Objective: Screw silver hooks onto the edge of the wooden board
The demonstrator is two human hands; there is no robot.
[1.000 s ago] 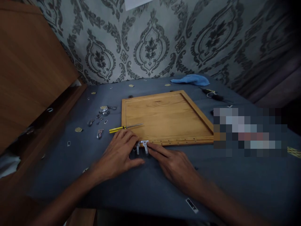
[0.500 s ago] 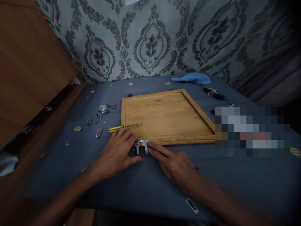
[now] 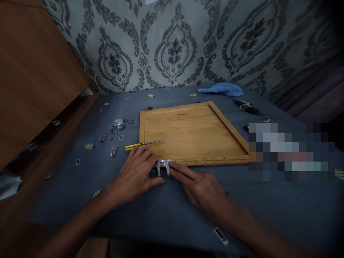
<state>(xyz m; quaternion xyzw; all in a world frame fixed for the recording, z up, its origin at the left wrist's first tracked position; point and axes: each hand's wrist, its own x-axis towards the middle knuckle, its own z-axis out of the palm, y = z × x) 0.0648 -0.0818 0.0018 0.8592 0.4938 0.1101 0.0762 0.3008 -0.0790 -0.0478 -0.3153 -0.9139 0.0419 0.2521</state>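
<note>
A silver two-pronged metal bracket (image 3: 164,163) sits against the front edge of a framed wooden panel (image 3: 188,132), its prongs pointing toward me. My left hand (image 3: 138,172) grips the bracket's left side, fingers over the panel's edge and thumb in front near the prongs. On the other side, my right hand (image 3: 199,184) has its fingers pressed together on the bracket's right end. A screwdriver (image 3: 135,146) with a yellow handle lies across the panel's left front corner, just beyond my left fingers. Small dark holes run along the front rail right of the bracket.
Loose metal fittings (image 3: 118,125) and another bracket-like piece (image 3: 114,151) lie on the blue patterned cloth (image 3: 172,215) at left. A blue rag (image 3: 221,89) and a dark item with a ring (image 3: 245,106) lie behind at right. A wooden cabinet (image 3: 40,71) stands left.
The whole view has shifted very slightly. Both hands keep their places at the bracket, and the panel and screwdriver lie as before.
</note>
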